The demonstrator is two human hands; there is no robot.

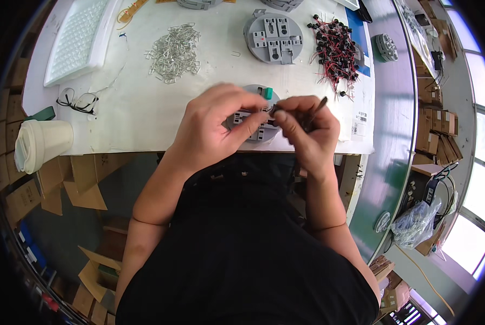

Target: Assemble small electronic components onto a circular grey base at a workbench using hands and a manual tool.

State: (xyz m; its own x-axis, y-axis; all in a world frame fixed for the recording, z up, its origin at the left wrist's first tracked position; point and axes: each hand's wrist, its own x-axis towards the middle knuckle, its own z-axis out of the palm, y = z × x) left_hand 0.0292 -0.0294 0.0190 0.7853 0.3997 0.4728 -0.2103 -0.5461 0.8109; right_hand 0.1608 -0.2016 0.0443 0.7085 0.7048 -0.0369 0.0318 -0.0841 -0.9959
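My left hand (212, 119), slightly blurred, curls its thumb and index finger together over a round grey fixture (254, 88). Whatever lies between those fingertips is hidden. Close beside it, my right hand (313, 127) is closed around a thin dark rod-like tool (323, 102), whose end sticks up past the fingers. A small dark part (275, 110) shows at the right thumb and fingertip, too small to name. The fixture lies near the table's front edge, with slotted grey blocks and a green block (268, 93) on it, partly covered by my hands.
Beyond my hands stands another round grey fixture (275, 39). Loose U-shaped metal clips (175, 52) are heaped to its left, black parts with red wires (337, 51) to its right. At the left are a white tray (80, 43), glasses (78, 101) and a cream bin (46, 140).
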